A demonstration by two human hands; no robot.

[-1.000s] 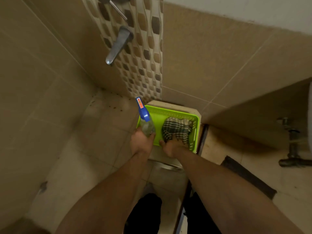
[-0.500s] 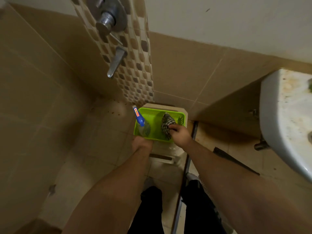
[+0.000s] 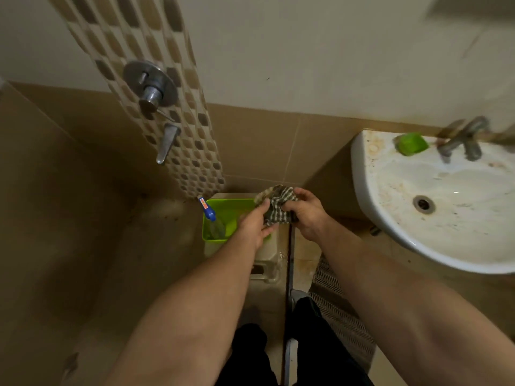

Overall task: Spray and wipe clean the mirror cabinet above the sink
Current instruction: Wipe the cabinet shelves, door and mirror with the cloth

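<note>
A checked cloth [image 3: 276, 204] is held up above the green basket [image 3: 223, 207], gripped by both hands. My left hand [image 3: 255, 228] pinches its lower left part and my right hand [image 3: 305, 214] grips its right side. A spray bottle with a blue head [image 3: 207, 211] stands in the basket's left end, with no hand on it. The basket sits on a beige stool [image 3: 266, 256] in the corner. The mirror cabinet is not in view.
A stained white sink [image 3: 434, 201] with a tap [image 3: 462, 139] and a green soap dish [image 3: 412, 144] is at the right. A shower mixer [image 3: 152, 87] and spout [image 3: 166, 142] are on the patterned tile strip. A striped mat [image 3: 337, 305] lies on the floor.
My left hand let go of the spray bottle, which stays in the basket. My right hand lifted the cloth out, and both hands now hold it. The view has tilted up towards the sink.
</note>
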